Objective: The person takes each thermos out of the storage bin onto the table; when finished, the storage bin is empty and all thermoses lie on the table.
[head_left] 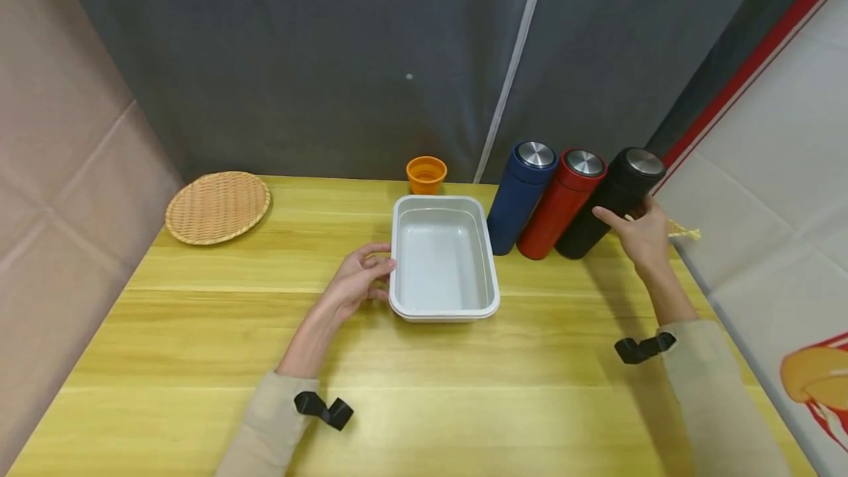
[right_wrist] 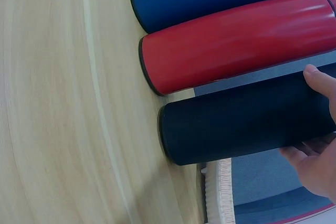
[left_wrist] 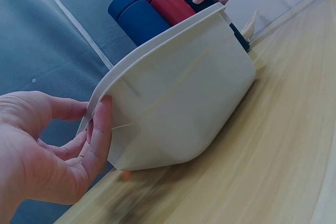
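My left hand (head_left: 361, 278) is at the left side of a white rectangular tub (head_left: 445, 313) on the table. In the left wrist view its thumb and fingers pinch the rim of the tub (left_wrist: 178, 87). On the right, my right hand (head_left: 642, 234) grips a black thermos bottle (head_left: 606, 208) with a steel-topped lid. The right wrist view shows the thumb on one side of the black bottle (right_wrist: 241, 121) and fingers on the other. A red bottle (head_left: 559, 205) and a blue bottle (head_left: 521, 201) stand upright beside it, in a row right of the tub.
An orange cup (head_left: 426, 175) stands behind the tub, near the grey curtain (head_left: 298, 65). A round woven tray (head_left: 217, 208) lies at the back left. A pale woven thing (head_left: 682, 231) shows partly behind the right hand. A white panel (head_left: 775, 168) borders the table's right side.
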The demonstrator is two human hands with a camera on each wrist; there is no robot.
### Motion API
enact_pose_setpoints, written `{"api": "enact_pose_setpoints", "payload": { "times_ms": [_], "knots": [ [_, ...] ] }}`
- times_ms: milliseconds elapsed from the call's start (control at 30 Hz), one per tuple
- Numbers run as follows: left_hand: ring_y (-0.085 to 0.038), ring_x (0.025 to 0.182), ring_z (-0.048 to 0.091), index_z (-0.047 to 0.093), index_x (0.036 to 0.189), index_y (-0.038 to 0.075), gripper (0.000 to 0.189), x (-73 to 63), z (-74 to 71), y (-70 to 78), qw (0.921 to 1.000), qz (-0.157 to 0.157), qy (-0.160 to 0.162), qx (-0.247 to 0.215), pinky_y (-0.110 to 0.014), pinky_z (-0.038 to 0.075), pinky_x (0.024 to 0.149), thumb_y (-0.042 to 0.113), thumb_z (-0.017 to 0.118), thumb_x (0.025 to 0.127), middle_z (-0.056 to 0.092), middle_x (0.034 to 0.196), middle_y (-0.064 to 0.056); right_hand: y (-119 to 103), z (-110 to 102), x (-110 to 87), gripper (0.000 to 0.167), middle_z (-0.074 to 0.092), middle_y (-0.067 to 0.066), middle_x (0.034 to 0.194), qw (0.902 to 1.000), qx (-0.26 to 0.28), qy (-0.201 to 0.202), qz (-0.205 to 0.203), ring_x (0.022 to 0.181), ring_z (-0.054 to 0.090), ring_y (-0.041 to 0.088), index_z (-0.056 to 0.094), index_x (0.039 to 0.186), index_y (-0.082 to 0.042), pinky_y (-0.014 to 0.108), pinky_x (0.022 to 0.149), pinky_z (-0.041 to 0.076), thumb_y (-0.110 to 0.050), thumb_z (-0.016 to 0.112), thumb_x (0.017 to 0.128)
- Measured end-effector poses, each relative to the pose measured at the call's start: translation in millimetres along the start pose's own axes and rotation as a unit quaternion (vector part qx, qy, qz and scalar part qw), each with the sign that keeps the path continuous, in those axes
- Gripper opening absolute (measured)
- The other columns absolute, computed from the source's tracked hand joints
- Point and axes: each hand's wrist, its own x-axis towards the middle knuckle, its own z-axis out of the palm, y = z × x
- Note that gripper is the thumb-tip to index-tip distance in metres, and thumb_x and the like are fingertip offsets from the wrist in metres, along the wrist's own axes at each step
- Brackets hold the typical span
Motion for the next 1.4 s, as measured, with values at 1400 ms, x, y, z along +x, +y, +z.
{"api": "enact_pose_setpoints", "payload": {
  "times_ms": [1400],
  "knots": [
    [-0.019,0.075,0.057,0.041,0.138,0.004,0.045,11.4,4.3,-5.3,0.9998,0.002,-0.011,-0.015,-0.027,0.056,0.058,0.007,0.057,0.097,0.057,0.110,-0.022,-1,14,-22.7,0.064,0.039,0.023,0.146,0.9798,0.190,0.057,0.026,0.131,0.043,0.024,0.036,0.145,0.004,0.019,0.102,0.039,0.001,0.065,0.088]
  ]
}}
